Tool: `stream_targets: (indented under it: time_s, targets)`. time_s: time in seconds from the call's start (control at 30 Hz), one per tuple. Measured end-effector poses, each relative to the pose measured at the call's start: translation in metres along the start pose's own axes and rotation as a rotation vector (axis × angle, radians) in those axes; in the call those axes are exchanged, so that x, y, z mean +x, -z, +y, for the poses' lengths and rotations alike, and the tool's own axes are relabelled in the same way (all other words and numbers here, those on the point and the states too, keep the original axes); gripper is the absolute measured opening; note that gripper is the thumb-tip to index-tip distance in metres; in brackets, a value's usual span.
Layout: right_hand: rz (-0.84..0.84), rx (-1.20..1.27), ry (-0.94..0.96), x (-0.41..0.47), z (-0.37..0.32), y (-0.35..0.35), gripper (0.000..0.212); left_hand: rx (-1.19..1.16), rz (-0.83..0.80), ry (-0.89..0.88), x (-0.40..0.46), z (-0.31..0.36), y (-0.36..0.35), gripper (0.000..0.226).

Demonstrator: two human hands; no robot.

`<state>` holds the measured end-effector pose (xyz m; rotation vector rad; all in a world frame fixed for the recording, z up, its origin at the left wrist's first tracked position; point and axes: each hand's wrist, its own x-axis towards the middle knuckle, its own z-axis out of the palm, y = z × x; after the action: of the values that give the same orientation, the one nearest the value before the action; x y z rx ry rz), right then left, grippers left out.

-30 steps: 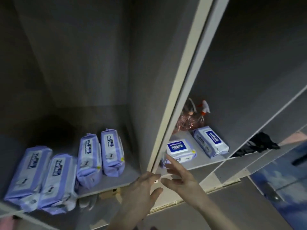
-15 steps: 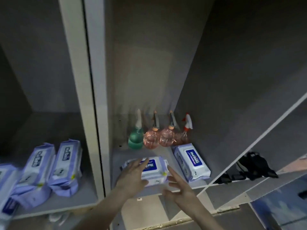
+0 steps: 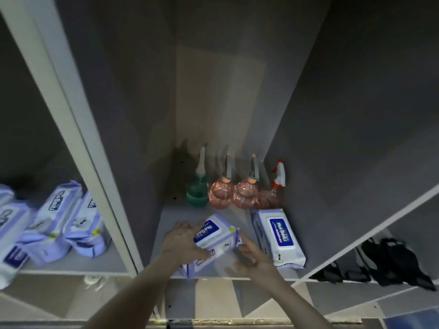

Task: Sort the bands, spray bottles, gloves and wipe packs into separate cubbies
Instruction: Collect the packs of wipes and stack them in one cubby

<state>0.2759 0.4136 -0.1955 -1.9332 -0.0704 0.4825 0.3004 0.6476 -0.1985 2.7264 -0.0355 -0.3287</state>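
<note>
In the middle cubby (image 3: 237, 212), my left hand (image 3: 181, 243) grips the left side of a blue-labelled wipe pack (image 3: 213, 233) that is tilted up. My right hand (image 3: 251, 255) holds its right lower end. Another pack (image 3: 197, 264) lies flat beneath it. A further wipe pack (image 3: 278, 236) lies to the right on the same shelf. At the back stand a green spray bottle (image 3: 198, 188) and three pink spray bottles (image 3: 244, 191). Several wipe packs (image 3: 59, 222) lie in the left cubby.
Black gloves (image 3: 384, 260) lie in the cubby to the right. White upright dividers (image 3: 78, 138) separate the cubbies. Something pale (image 3: 95, 280) shows under the left shelf. The floor lies below the shelf edge.
The view swung right onto the middle cubby. Both hands moved from the divider edge onto the wipe pack, closed on it and tilted it up.
</note>
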Motion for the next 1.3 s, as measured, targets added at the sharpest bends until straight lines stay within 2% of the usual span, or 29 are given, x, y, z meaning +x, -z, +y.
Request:
stream_targets:
  time_s: [0.1,0.17,0.2,0.27,0.3,0.37,0.5,0.67,0.8,0.93,0.97,1.07,1.1,1.23,1.3]
  targets:
    - [0.073,-0.064,0.059,0.005,0.011,-0.001,0.074,-0.535,-0.115,0.118,-0.008,-0.013,0.005,0.067]
    - [0.189,-0.207,0.182,0.01,0.014,0.002,0.073,-0.575,-0.115,0.136,-0.018,-0.015,0.01,0.05]
    - [0.25,-0.308,0.226,0.014,0.016,0.005,0.072,-0.52,-0.075,0.155,-0.023,-0.014,0.013,0.055]
    - [0.393,-0.584,0.232,0.022,0.02,0.014,0.078,-0.213,0.054,0.147,-0.024,-0.009,0.013,0.062]
    - [0.454,-0.724,0.194,0.026,0.021,0.019,0.085,-0.111,0.089,0.123,-0.025,-0.001,0.011,0.062]
    - [0.524,-0.874,0.064,0.031,0.021,0.029,0.096,-0.062,0.087,0.129,-0.029,0.02,0.002,0.065]
    - [0.411,-1.025,-0.237,0.033,0.02,0.047,0.103,0.096,0.035,0.186,-0.033,0.033,-0.022,0.104]
    - [0.378,-1.107,-0.382,0.04,0.012,0.053,0.112,0.062,0.068,0.216,-0.028,0.029,-0.028,0.106]
    - [0.291,-0.977,-0.478,0.039,0.004,0.054,0.116,-0.026,0.054,0.237,-0.028,0.022,-0.027,0.113]
    - [0.284,-0.823,-0.374,0.024,0.008,0.046,0.108,-0.027,0.086,0.253,-0.028,0.023,-0.03,0.114]
    - [0.282,-0.69,-0.336,0.02,0.011,0.047,0.106,-0.033,0.103,0.254,-0.028,0.022,-0.03,0.109]
    - [0.24,-0.049,-0.219,0.005,0.007,0.046,0.098,-0.107,0.13,0.268,-0.029,0.019,-0.025,0.097]
    - [0.244,0.089,-0.179,0.002,0.006,0.043,0.095,-0.141,0.128,0.274,-0.031,0.018,-0.022,0.095]
    - [0.142,0.356,-0.124,-0.008,0.004,0.024,0.1,-0.283,0.169,0.261,-0.052,0.025,-0.006,0.095]
    - [0.13,0.393,-0.141,-0.017,0.001,0.012,0.108,-0.331,0.198,0.214,-0.076,0.032,0.002,0.096]
